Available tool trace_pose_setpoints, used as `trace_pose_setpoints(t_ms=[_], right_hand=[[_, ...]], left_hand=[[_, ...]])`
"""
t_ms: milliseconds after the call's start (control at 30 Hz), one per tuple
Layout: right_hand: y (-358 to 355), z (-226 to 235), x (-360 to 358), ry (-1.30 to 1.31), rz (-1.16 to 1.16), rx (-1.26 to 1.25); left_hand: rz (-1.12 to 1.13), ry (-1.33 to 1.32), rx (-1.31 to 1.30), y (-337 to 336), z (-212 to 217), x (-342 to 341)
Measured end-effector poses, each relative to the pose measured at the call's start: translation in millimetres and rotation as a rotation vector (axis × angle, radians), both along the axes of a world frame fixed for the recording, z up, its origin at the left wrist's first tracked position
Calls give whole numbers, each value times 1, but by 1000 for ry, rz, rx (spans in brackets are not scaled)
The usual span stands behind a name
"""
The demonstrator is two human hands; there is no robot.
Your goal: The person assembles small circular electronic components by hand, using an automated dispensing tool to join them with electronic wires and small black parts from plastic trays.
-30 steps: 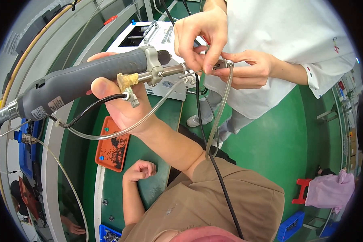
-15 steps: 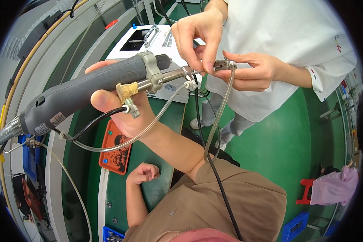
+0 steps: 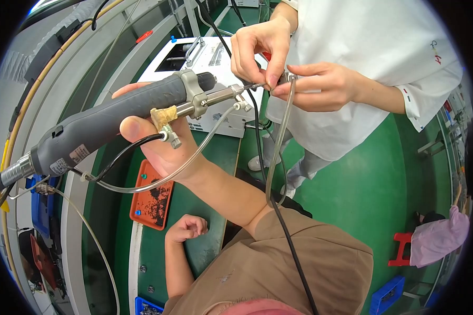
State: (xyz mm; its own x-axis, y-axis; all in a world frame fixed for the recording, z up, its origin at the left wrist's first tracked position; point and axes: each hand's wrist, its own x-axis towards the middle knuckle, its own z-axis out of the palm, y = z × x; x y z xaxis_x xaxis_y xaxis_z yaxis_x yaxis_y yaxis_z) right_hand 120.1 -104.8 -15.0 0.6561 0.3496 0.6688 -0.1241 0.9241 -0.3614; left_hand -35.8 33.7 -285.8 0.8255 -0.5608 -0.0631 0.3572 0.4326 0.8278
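So your right hand [image 3: 165, 157] is wrapped around the chunky grey handheld tool [image 3: 110, 107], thumb on the near side, fingers poking out past the far side, and it's up over the green bench [image 3: 202, 249], tilted with its tip toward the person in the white shirt [image 3: 373, 58]. Your left hand [image 3: 186, 228] is well apart from it, fingers loosely curled in over the bench edge; can't tell if anything's tucked inside. A thin rod [image 3: 255, 86] sticks out of the tool's metal barrel [image 3: 220, 95], and the co-worker's right hand [image 3: 263, 50] has its fingertips pinched together right at the rod's end. Their other hand [image 3: 323, 86] grips a small metal fitting [image 3: 287, 78] just beside that, with a clear tube [image 3: 278, 142] hanging off it. You've also got tan tape [image 3: 164, 116] on the barrel and a black hose [image 3: 123, 155] plugged in near your thumb. Below your wrist there's an orange tray [image 3: 140, 194] with black bits in it, and a white machine [image 3: 213, 68] sits behind the tool.
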Motion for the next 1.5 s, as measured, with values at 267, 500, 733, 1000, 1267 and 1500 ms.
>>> trace_pose_setpoints(t_ms=[267,500,733,1000,1267,1500], right_hand=[[0,-2,0,46,-43,49],[4,0,1,58,-89,43],[-3,7,3,30,-200,-35],[-3,7,5,-38,-232,-98],[-7,-3,13,27,-154,0],[2,-6,21,-11,-249,-61]], left_hand=[[-6,-24,30,1,-3,0],[-34,-14,18,-1,7,2],[-6,-14,9,-2,2,0],[-23,-23,1,1,0,2],[-49,-26,7,2,-2,3],[12,-17,-5,3,1,-6]])
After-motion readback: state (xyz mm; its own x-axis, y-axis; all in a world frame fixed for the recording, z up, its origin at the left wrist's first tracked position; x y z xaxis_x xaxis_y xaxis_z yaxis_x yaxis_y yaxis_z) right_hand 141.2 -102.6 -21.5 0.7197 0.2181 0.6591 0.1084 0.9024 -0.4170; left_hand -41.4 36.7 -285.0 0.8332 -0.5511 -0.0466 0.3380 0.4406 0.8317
